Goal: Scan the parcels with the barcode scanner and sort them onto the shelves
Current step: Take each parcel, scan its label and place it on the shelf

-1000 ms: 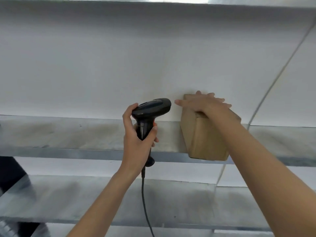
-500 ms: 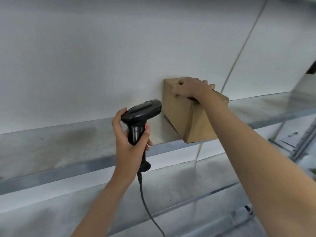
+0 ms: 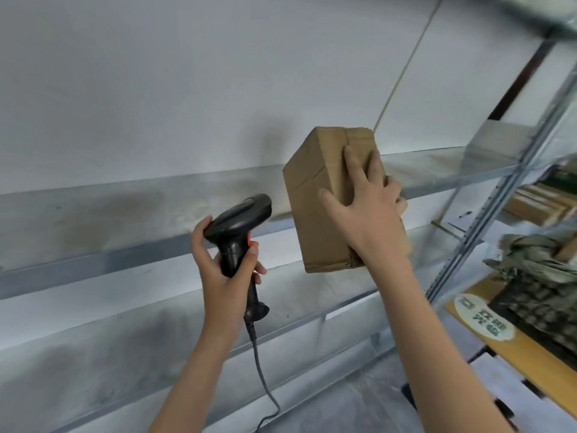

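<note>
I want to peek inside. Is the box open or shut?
Shut. The box has its flaps flat and closed; the right hand grips it.

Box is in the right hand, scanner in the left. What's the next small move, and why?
Probably turn the cardboard box in the right hand to find its label: the faces in view show only tape, no barcode. The scanner, gripped by the left hand, already points toward it, so a scan could follow.

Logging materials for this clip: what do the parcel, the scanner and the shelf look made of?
Parcel: brown cardboard, matte, creased along taped seams. Scanner: black plastic, slightly glossy, orange trigger. Shelf: likely galvanized sheet metal, dull grey with cloudy reflections.
</note>
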